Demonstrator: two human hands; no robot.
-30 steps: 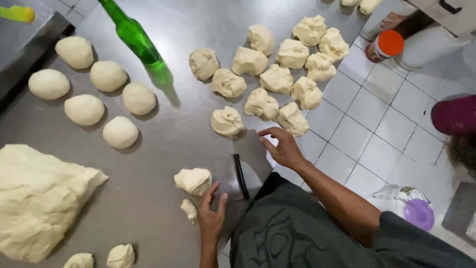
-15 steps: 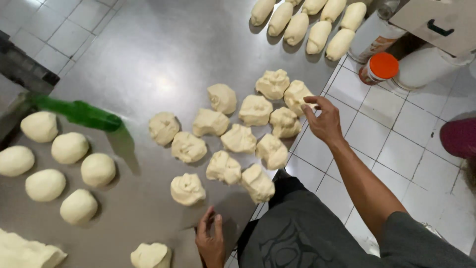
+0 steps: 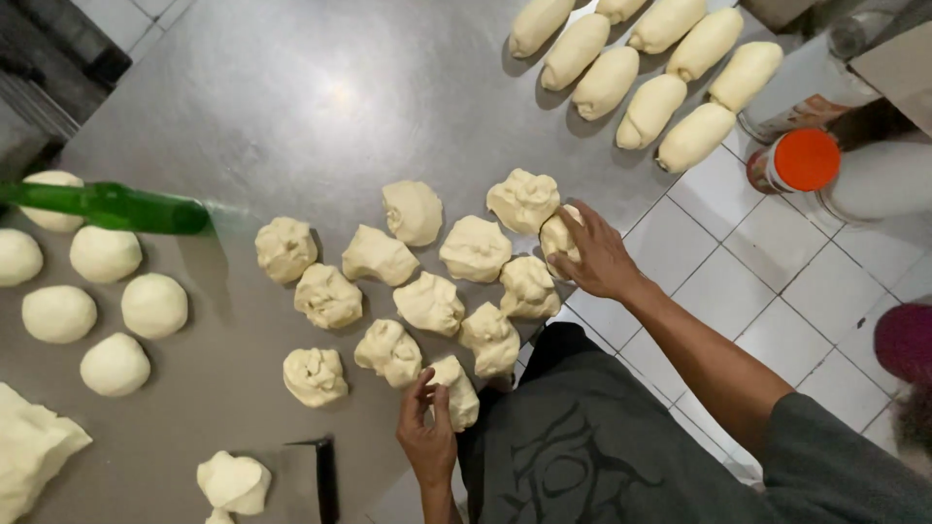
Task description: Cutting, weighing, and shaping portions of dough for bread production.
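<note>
Steel table [image 3: 291,87] fills most of the view, with white floor tiles [image 3: 767,281] at its right edge. At far left lies a big dough slab [image 3: 29,451], then smooth round balls [image 3: 107,254] under a green bottle [image 3: 107,207]. A dough scraper [image 3: 316,475] sits near the bottom. Rough dough pieces [image 3: 427,303] cluster mid-table. The left hand [image 3: 427,437] pinches the nearest piece [image 3: 456,390] with fingers narrowly bent. The right hand [image 3: 597,257] cups a rough lump [image 3: 558,235] at the table edge, fingers curled around it. Oblong rolls [image 3: 646,68] line the top right beside an orange-lidded jar [image 3: 796,160].

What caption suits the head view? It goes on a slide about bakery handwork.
Each hand, right hand and left hand, grips a rough dough piece on the steel table.
</note>
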